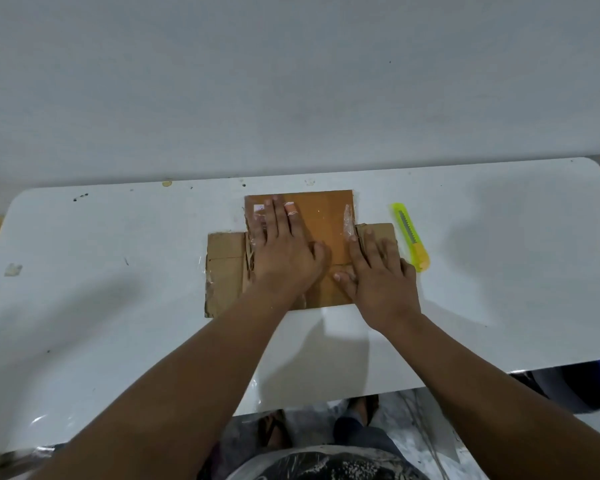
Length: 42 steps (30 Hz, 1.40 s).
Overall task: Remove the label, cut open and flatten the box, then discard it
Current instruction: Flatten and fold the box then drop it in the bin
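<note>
A brown cardboard box (321,216) lies flattened on the white table (118,306), flaps spread to the left and right, with clear tape shining along its folds. My left hand (284,251) rests palm down on its left middle, fingers spread. My right hand (378,275) lies flat on its right side, over the right flap. Neither hand holds anything. A small scrap of white label (258,208) shows at the box's far left corner, beside my left fingertips. A yellow-green utility knife (410,236) lies on the table just right of the box, untouched.
The table's far edge meets a white wall (291,81). A torn scrap of paper (13,269) lies at the table's left. Below the near edge I see my feet and plastic sheeting (326,427) on the floor.
</note>
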Tool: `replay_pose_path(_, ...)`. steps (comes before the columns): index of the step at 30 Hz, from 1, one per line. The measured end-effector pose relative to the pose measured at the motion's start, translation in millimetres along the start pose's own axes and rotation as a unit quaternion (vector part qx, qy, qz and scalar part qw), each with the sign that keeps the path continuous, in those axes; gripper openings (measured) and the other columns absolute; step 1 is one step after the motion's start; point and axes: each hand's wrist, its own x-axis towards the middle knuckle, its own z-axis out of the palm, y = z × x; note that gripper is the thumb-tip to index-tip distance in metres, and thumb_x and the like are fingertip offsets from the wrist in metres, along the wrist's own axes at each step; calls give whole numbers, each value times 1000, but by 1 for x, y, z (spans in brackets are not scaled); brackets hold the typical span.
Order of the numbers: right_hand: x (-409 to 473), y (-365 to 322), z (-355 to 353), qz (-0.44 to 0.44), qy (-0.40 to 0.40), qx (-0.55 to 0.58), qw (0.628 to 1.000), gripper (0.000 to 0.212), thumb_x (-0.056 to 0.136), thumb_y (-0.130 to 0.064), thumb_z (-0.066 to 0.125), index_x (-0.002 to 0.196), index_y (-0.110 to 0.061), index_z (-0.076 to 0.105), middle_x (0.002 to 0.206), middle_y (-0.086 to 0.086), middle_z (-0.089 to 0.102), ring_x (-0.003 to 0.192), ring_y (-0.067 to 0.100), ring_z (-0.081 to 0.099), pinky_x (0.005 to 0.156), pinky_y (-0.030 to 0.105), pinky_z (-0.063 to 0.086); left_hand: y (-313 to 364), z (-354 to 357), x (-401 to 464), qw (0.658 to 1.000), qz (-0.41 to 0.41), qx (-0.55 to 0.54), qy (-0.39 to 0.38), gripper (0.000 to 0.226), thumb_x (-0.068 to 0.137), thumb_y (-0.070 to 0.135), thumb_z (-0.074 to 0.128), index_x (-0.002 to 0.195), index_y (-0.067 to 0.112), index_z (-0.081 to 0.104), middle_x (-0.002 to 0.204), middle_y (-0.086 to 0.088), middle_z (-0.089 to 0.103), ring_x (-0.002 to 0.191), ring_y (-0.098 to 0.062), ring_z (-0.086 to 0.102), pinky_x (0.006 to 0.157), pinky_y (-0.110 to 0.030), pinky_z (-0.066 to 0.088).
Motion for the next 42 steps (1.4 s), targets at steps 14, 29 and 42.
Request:
replay_pose_path(14, 2, 3, -1, -1, -10, 17, 1000, 73, 92, -69, 21, 154, -32, 14, 162, 2, 23, 145, 35, 25, 99, 51, 37, -3, 11, 3, 997, 72, 6, 32, 70, 95, 51, 22, 157, 22, 12, 166, -13, -4, 152, -30, -12, 122, -51, -3)
replay_pose_path(29, -28, 34, -40, 193, 34, 527, 827, 63, 87, -20, 63, 146, -29, 40, 113, -13, 59, 89, 5, 60, 68, 19, 44, -4, 8, 5, 998, 61, 3, 9, 69, 93, 52, 19, 157, 24, 16, 166, -12, 1, 153, -28, -7, 123, -47, -2)
replay_pose_path(42, -14, 15, -10, -160, -60, 179, 969, 57, 97, -40, 18, 153, -36, 20, 165, -8, -3, 150, 12, -12, 123, 40, 8, -5, 11, 5, 997, 68, 6, 18, 69, 94, 52, 19, 157, 25, 13, 166, -12, -1, 153, -27, -8, 123, -48, -3)
